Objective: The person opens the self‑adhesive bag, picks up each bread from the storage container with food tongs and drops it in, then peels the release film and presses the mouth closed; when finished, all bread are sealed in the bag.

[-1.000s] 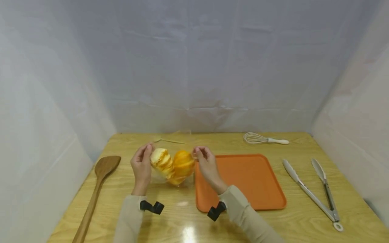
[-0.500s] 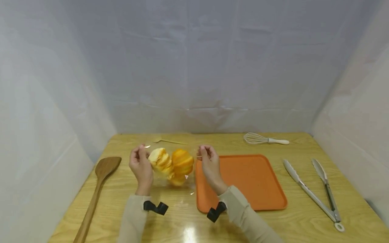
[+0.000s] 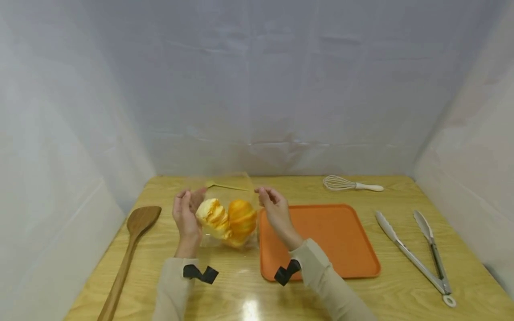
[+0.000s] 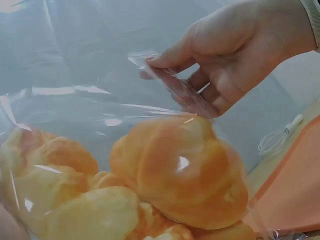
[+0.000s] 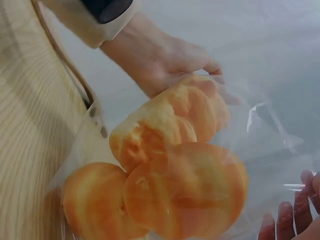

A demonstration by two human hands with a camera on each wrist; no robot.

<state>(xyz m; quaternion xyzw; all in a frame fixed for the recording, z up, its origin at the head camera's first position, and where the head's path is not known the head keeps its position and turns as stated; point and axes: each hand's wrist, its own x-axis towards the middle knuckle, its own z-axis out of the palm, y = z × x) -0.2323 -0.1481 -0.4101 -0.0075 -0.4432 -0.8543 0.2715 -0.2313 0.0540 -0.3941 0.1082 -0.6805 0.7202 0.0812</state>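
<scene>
A clear plastic bag (image 3: 230, 178) with several bread rolls (image 3: 242, 218) in it is held up between my hands over the table. My right hand (image 3: 277, 214) pinches the bag's upper right edge between thumb and fingers, plain in the left wrist view, where plastic film (image 4: 165, 75) bunches at the fingertips. On the other side, my left hand (image 3: 188, 223) holds the upper left edge, beside a pale, ridged roll (image 3: 213, 216). Some of its fingers lie behind the film in the right wrist view. Rounder golden rolls (image 5: 190, 190) sit lower in the bag.
An orange tray (image 3: 329, 240) lies right of the bag. Tongs (image 3: 417, 258) are spread open farther right, and a whisk (image 3: 351, 183) lies at the back. A wooden spatula (image 3: 128, 249) is at left. Behind the bag lies a thin yellow strip (image 3: 229, 186).
Both hands drew slightly apart, then came closer again. The bag's upper film now stands higher, and the left fingers reach farther right along it. The rolls shifted only slightly.
</scene>
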